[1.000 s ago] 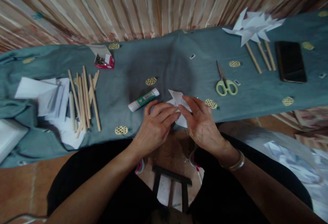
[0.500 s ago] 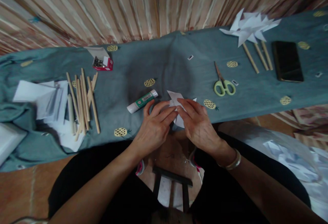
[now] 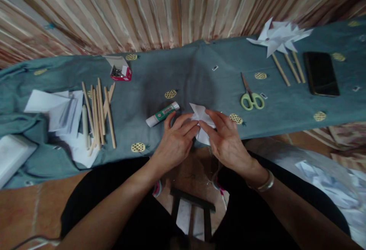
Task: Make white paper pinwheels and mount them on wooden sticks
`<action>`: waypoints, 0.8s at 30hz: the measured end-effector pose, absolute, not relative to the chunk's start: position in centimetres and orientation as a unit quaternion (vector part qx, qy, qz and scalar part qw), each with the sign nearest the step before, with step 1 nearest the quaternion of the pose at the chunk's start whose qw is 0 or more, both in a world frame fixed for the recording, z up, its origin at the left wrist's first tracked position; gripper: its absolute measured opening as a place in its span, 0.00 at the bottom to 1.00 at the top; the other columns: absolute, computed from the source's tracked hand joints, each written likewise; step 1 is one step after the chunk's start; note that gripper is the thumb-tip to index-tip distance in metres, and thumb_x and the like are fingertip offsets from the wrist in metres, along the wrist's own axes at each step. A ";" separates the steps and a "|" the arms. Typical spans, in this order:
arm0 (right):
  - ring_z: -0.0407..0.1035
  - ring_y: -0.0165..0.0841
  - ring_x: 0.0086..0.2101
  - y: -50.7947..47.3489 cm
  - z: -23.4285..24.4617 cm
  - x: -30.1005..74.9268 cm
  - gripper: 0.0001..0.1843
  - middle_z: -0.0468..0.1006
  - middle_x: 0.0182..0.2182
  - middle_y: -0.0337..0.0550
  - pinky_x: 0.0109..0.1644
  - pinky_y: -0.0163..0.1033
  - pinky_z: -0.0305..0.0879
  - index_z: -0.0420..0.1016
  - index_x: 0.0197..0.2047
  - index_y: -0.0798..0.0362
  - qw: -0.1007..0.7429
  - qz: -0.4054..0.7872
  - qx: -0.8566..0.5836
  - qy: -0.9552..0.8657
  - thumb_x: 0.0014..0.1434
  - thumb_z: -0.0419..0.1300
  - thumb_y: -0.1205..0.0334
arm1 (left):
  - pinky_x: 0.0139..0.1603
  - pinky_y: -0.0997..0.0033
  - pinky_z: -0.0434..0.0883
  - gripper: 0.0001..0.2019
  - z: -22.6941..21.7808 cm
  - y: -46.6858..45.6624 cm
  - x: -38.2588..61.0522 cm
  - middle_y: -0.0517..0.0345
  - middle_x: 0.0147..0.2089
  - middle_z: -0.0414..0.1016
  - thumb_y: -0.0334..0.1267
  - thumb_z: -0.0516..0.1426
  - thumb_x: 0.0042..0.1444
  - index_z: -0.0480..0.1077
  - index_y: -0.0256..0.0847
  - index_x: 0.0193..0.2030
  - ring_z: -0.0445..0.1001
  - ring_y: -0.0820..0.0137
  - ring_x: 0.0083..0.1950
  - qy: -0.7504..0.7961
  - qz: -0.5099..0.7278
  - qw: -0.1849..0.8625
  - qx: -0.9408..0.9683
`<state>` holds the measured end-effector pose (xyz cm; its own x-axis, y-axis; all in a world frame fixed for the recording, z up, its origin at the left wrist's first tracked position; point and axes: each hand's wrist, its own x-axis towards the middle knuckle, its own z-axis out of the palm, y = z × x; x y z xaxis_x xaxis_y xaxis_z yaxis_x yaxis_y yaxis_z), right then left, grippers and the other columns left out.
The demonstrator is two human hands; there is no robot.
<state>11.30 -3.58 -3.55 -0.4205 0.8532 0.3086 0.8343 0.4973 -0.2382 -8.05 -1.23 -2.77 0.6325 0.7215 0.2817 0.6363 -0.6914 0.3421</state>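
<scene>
A white paper pinwheel (image 3: 200, 112) lies at the near edge of the cloth-covered table, between my hands. My left hand (image 3: 177, 138) grips its left side, fingertips close to the centre. On the right side my right hand (image 3: 225, 137) pinches the paper, with its fingertips near the middle; part of the paper is hidden under the fingers. A glue stick (image 3: 162, 114) with a green label lies just beyond my left hand. Green-handled scissors (image 3: 251, 99) rest to the right, past my right hand.
Wooden sticks (image 3: 100, 116) and white paper sheets (image 3: 57, 108) lie at the left. Behind them stands an open red box of small metal pieces (image 3: 121, 73). Finished pinwheels (image 3: 278, 38) and a black phone (image 3: 321, 73) are at the right. A plastic bag (image 3: 323, 181) holds white paper pieces below.
The view has shifted slightly, so everything sits a little differently in the picture. Both hands stay on the paper pinwheel; my right fingers have spread a bit over it.
</scene>
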 end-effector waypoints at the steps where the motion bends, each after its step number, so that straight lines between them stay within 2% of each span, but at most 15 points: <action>1: 0.58 0.49 0.60 -3.6 -3.6 11.2 0.21 0.65 0.63 0.58 0.56 0.58 0.63 0.68 0.58 0.54 0.195 0.019 -0.501 -0.843 0.65 0.49 0.72 | 0.69 0.43 0.50 0.19 -2.7 -1.3 -8.1 0.53 0.56 0.77 0.23 0.51 0.58 0.72 0.40 0.53 0.64 0.58 0.65 0.378 0.202 0.108 0.897; 4: 0.60 0.49 0.59 -3.6 -3.8 10.9 0.21 0.67 0.62 0.57 0.56 0.57 0.63 0.68 0.59 0.55 0.192 0.011 -0.498 -0.845 0.64 0.49 0.73 | 0.69 0.42 0.50 0.19 -2.6 -1.3 -8.1 0.53 0.57 0.77 0.24 0.52 0.57 0.72 0.41 0.53 0.65 0.58 0.65 0.375 0.205 0.122 0.896; 11: 0.62 0.48 0.58 -3.5 -3.8 10.2 0.20 0.70 0.60 0.59 0.56 0.54 0.63 0.69 0.57 0.63 0.190 -0.001 -0.468 -0.863 0.64 0.48 0.74 | 0.68 0.43 0.50 0.18 -2.4 -1.2 -8.4 0.54 0.57 0.77 0.24 0.52 0.58 0.73 0.42 0.51 0.66 0.59 0.64 0.362 0.246 0.127 0.890; 16: 0.60 0.50 0.59 -3.5 -3.7 10.7 0.21 0.67 0.62 0.59 0.58 0.57 0.63 0.69 0.57 0.59 0.204 0.020 -0.492 -0.846 0.63 0.48 0.74 | 0.67 0.41 0.52 0.18 -2.1 -1.3 -8.5 0.53 0.54 0.79 0.24 0.52 0.57 0.74 0.41 0.51 0.68 0.57 0.62 0.365 0.261 0.119 0.886; 21: 0.58 0.47 0.61 -3.4 -3.3 12.0 0.27 0.64 0.63 0.57 0.62 0.59 0.62 0.65 0.62 0.56 0.268 0.061 -0.498 -0.823 0.60 0.47 0.75 | 0.67 0.39 0.52 0.20 -1.6 -1.4 -8.7 0.53 0.54 0.79 0.23 0.52 0.56 0.74 0.42 0.51 0.67 0.56 0.62 0.373 0.268 0.121 0.880; 24: 0.60 0.47 0.61 -3.0 -2.8 13.0 0.27 0.66 0.61 0.57 0.64 0.59 0.60 0.65 0.62 0.56 0.292 0.084 -0.521 -0.798 0.60 0.48 0.73 | 0.64 0.41 0.59 0.19 -1.0 -1.4 -9.0 0.51 0.52 0.79 0.23 0.52 0.57 0.75 0.40 0.51 0.68 0.56 0.60 0.383 0.282 0.133 0.869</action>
